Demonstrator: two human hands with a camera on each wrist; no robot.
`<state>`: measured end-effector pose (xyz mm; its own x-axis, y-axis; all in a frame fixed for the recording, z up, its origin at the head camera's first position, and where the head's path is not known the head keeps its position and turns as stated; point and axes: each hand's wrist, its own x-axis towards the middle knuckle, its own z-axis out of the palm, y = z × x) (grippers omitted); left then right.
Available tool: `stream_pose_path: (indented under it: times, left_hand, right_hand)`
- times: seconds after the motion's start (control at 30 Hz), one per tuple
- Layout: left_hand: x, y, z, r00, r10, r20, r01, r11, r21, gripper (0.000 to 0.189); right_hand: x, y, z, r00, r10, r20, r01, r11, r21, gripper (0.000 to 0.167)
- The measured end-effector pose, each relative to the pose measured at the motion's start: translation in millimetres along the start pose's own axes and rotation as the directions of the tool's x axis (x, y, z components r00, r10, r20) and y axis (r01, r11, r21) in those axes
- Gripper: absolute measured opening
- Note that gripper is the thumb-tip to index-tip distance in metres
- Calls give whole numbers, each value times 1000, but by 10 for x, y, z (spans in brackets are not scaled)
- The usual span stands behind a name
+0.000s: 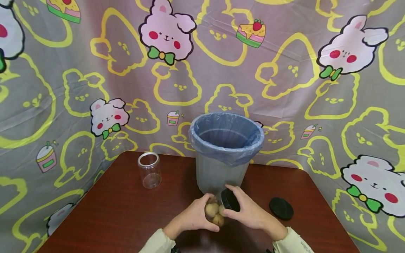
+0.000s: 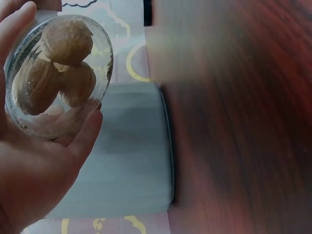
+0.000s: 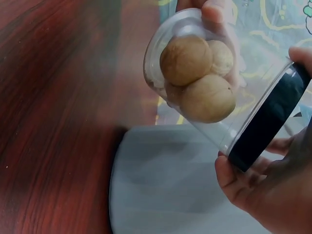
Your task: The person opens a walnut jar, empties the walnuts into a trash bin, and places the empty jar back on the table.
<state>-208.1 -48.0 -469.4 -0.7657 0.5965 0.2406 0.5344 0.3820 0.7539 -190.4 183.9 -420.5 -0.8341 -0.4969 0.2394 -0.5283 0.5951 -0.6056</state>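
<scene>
A clear jar (image 3: 212,136) lies tilted between both hands, close in front of the bin. Inside it, several round tan-brown, walnut-like balls (image 3: 207,100) have gathered toward the base. My left hand (image 1: 194,214) grips the jar around its base end, thumb and fingers on opposite sides. At the other end sits a black lid (image 3: 268,122), which my right hand (image 1: 251,212) holds by its rim. The lid appears to be on the jar's mouth; whether it is screwed tight, I cannot tell. In the left wrist view the balls (image 2: 68,41) show through the round base.
Behind the hands stands a grey bin (image 1: 218,172) lined with a blue bag (image 1: 232,154). An uncovered clear jar (image 1: 150,172) is at the table's back left. Another black lid (image 1: 281,208) lies right of the right hand. A patterned curtain (image 1: 126,84) surrounds the brown table (image 1: 126,218).
</scene>
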Motion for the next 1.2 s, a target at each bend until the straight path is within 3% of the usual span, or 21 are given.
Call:
stream_pose_path:
  times: [0.3,0.6,0.83,1.0,1.2]
  left_hand:
    - [-5,-5,-23,999,36,30,-35,998,-50,81]
    - [-14,20,-69,997,45,65,-39,995,-92,81]
    - [-11,-7,-38,999,32,30,-31,998,-54,80]
    - [-10,-10,-7,1000,22,-16,-22,1000,-6,84]
    - [-7,8,9,1000,12,-24,-12,1000,5,85]
  right_hand:
    - [-5,21,-45,995,-97,17,97,995,-5,76]
    - [9,72,-50,969,-248,20,249,967,-59,78]
    - [-12,58,-59,984,-172,39,173,985,-29,83]
    - [-21,33,-35,997,-77,16,78,996,-35,77]
    - [-16,31,-7,1000,-21,8,22,998,-53,73]
